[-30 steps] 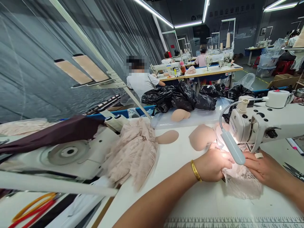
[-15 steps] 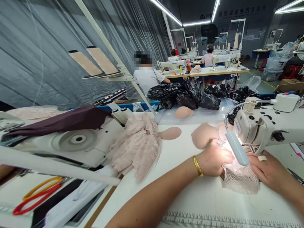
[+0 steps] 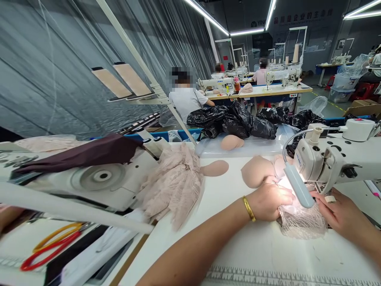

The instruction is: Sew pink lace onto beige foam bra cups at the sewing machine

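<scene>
Both hands are at the needle end of the white sewing machine (image 3: 336, 159), working a pale pink lace piece (image 3: 303, 223) that lies bunched on the white table (image 3: 238, 246) right under the machine head. From my feed, the left hand (image 3: 269, 201), with a gold bangle (image 3: 249, 208) on its wrist, has its fingers curled tight on the lace's left edge. The right hand (image 3: 342, 214) lies on the lace's right side, but its fingertips go behind the machine's gooseneck lamp (image 3: 298, 186), so I cannot tell whether it pinches the cloth or only presses it. A beige foam cup (image 3: 257, 171) sits just behind the left hand, touching the lit lace, and a flatter cup (image 3: 214, 168) lies further left beside a heap of lace (image 3: 175, 182). That heap leans against a second machine (image 3: 98, 178) with maroon cloth (image 3: 80, 153) draped over it. Red-handled scissors (image 3: 47, 248) lie at the near left, and black bags (image 3: 235, 119) are piled beyond the table.
</scene>
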Tool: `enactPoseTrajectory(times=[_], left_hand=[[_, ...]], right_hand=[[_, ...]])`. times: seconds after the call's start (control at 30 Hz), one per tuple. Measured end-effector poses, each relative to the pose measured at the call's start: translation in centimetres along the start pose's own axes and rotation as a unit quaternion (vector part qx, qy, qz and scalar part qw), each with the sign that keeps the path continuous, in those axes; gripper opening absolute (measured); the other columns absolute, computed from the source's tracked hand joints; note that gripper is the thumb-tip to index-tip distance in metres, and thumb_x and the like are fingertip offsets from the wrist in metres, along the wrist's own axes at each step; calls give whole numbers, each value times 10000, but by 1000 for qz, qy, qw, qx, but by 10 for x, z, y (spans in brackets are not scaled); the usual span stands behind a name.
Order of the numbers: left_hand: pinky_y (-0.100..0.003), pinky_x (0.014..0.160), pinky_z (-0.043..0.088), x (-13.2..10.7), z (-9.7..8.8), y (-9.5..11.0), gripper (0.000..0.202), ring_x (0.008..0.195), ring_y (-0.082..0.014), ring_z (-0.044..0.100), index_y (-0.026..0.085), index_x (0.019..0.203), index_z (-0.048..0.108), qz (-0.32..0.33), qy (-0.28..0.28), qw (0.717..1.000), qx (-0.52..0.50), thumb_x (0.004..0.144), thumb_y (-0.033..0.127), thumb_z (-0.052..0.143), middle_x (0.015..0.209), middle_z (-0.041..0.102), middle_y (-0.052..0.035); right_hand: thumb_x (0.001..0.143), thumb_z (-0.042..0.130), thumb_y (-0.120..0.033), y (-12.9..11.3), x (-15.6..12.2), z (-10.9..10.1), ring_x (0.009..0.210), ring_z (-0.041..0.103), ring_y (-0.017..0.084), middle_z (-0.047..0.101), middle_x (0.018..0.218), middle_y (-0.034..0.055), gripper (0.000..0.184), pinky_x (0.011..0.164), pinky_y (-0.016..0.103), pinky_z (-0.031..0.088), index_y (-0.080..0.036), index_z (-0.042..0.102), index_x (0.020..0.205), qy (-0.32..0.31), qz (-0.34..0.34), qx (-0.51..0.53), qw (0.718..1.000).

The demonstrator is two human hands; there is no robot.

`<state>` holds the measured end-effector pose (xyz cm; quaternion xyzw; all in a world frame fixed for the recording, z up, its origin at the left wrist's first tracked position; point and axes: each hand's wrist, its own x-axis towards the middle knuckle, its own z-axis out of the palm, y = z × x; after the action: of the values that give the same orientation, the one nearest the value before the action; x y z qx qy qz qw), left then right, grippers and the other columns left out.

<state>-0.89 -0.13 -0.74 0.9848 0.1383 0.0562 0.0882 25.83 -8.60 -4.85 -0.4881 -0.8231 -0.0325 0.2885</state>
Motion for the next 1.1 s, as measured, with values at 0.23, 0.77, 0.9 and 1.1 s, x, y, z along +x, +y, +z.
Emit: enactPoseTrajectory(times=[0.23,0.77,0.9,1.1], left_hand=[[-459,878,317,-7,-2,18,262,1032,-302,587,233,1116,668,-97,-3,993,73,863,294,639,1112,694,-89],[-401,867,360,-20,-23,22,613,1131,-342,563,200,1155,614,-52,-109,992,-39,839,724,641,1326,621,-128],[-372,819,318,-19,-23,15,378,1180,-343,543,252,1210,626,-28,-100,994,-33,883,435,682,1396,604,-87],[-378,753,272,-9,-9,17,273,997,-255,604,194,966,634,12,-54,998,29,725,69,665,1209,702,-55]], right_hand=[[1029,547,-343,-22,1,-5,1062,666,272,727,1199,77,322,917,430,525,-287,580,1344,-69,-81,29,994],[1032,429,-198,6,0,-11,1084,641,277,750,1030,61,324,970,458,518,-298,735,1069,-30,-52,16,998],[1057,470,-363,13,1,-36,1080,658,281,739,918,42,321,1031,489,523,-323,753,909,-127,-25,93,987],[1025,525,-522,7,4,-45,1006,706,282,771,942,43,329,934,440,594,-327,789,996,-178,48,191,964]])
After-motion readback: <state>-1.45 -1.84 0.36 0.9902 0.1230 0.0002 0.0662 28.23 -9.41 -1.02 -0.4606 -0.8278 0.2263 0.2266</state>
